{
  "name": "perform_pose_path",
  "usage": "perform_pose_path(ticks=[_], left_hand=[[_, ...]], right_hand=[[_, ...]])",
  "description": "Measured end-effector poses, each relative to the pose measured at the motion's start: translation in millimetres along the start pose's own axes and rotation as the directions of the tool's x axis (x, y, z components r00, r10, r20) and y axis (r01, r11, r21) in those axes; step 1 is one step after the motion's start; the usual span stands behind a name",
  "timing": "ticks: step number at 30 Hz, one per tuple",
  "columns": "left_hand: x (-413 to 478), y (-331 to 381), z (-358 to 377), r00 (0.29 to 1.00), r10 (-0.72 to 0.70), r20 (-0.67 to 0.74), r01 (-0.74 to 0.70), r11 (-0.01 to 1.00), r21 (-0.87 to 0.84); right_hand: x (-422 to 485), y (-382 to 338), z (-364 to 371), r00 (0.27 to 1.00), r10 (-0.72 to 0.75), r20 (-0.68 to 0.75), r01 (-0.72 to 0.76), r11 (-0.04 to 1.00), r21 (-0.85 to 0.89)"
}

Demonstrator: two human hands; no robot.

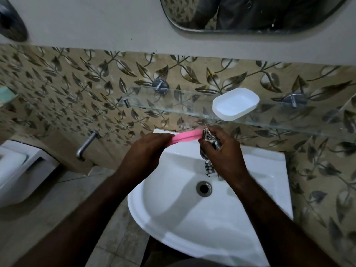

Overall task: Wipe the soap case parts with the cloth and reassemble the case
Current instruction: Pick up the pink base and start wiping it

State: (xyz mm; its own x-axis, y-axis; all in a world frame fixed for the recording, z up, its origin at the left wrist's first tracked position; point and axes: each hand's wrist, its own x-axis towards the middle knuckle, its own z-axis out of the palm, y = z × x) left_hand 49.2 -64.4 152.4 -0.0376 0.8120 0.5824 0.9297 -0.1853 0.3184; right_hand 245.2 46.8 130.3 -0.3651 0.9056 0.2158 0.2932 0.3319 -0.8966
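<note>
Over the white sink (192,218), we are watching the left hand (148,149) pinching one end of the pink soap case part (185,137), which is flat and glossy, with a ridge running along its length. The right hand (223,157) is bunching the checked cloth (209,138) against the part's other end, fingers curled tight (a tail of cloth is dangling below the palm). The white case part (235,104), an open rounded tray, is sitting on the glass shelf (173,110) just above

Two hands, left hand (146,151) and right hand (223,157) — two case parts, pink part (185,137) and white part (236,104), and one cloth (209,168). One shelf (298,124) with two mounts (160,85) (293,100) — one sink (192,228), one drain (203,188), one tap (84,145), one mirror (250,12).
</note>
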Motion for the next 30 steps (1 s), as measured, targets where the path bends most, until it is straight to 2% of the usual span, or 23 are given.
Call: perform_pose_path(ticks=[3, 6, 10, 13, 15, 19, 22, 24, 27, 30], left_hand=[[-6.3, -16.8, 4.8, 1.0, 0.024, -0.017, -0.022, 0.995, 0.092], [-16.5, -29.9, 13.4, 0.999, 0.048, -0.026, -0.045, 0.994, 0.104], [-25.0, -28.7, 21.3, 0.993, 0.011, -0.119, -0.003, 0.997, 0.073], [-24.6, -26.4, 24.8, 0.98, -0.064, -0.19, 0.084, 0.992, 0.099], [-22.3, -23.1, 27.6, 0.976, -0.086, -0.199, 0.105, 0.991, 0.087], [-17.8, -6.7, 32.6, 0.942, -0.257, -0.214, 0.228, 0.962, -0.151], [-15.8, 8.0, 36.0, 0.933, -0.323, -0.161, 0.257, 0.908, -0.331], [-14.5, 19.7, 34.6, 0.929, -0.355, -0.106, 0.273, 0.849, -0.453], [-7.4, 31.1, 29.3, 0.921, -0.39, 0.006, 0.311, 0.725, -0.614], [1.8, 36.4, 31.1, 0.909, -0.404, 0.107, 0.361, 0.63, -0.688]], right_hand=[[-3.1, 5.1, 1.2, 0.999, 0.048, -0.002, -0.048, 0.999, -0.003], [-4.2, 7.4, 0.7, 0.998, 0.069, -0.005, -0.069, 0.998, -0.007], [-5.2, 8.0, -1.1, 0.995, 0.091, -0.028, -0.091, 0.996, 0.008], [-4.5, 7.2, -1.6, 0.995, 0.095, -0.025, -0.095, 0.995, 0.003], [-3.9, 8.2, -1.1, 0.995, 0.101, -0.016, -0.101, 0.995, 0.005], [-2.6, 8.7, 0.3, 0.992, 0.124, 0.039, -0.125, 0.992, 0.02], [-0.1, 5.6, -0.3, 0.986, 0.118, 0.118, -0.124, 0.991, 0.047], [1.5, 3.2, -0.4, 0.98, 0.093, 0.177, -0.107, 0.991, 0.076], [3.1, -0.8, -1.7, 0.98, 0.076, 0.182, -0.098, 0.988, 0.12], [7.9, -5.4, -2.1, 0.98, 0.084, 0.18, -0.113, 0.982, 0.152]])
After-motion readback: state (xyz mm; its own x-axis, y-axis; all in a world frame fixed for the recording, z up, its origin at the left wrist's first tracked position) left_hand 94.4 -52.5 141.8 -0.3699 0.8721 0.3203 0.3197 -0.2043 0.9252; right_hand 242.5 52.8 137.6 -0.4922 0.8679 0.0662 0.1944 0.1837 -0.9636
